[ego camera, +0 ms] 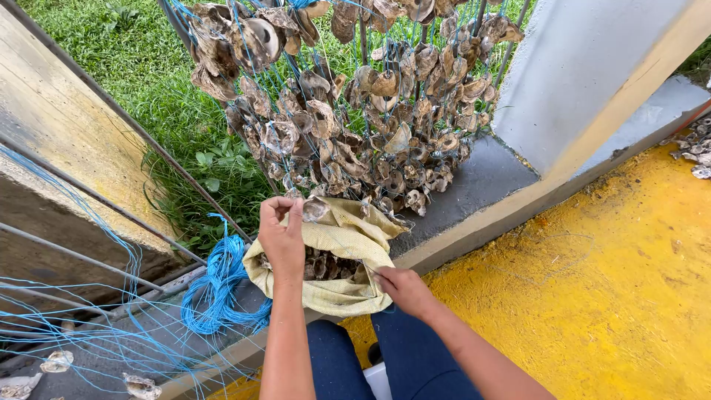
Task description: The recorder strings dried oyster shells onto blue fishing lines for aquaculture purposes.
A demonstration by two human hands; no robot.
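At the far left lay loose shells (57, 361) on the grey ledge (474, 185), with thin blue lines running over them. Just right of those sat a coil of blue cord (218, 285), touching the left side of the sack (337, 296).

My left hand (282, 238) was raised over the sack's far-left rim, its fingers pinched together on something small at the edge of the cloth. I could not tell whether it was a shell, a bit of line or just the rim.

The sack was in the middle, near my knees, open at the top with dark shells (326, 265) showing inside. My right hand (404, 289) was clamped on the near-right rim, holding the mouth open.

I judged the step to be drawing a shell from the sack for stringing (the hung shells (355, 104) beyond were already threaded on blue line). The next move would call for a steady pinch and a free line end, which I could not find.

The hanging cluster was cut off at the top, and more shells (696, 148) at the far right ran out of view.
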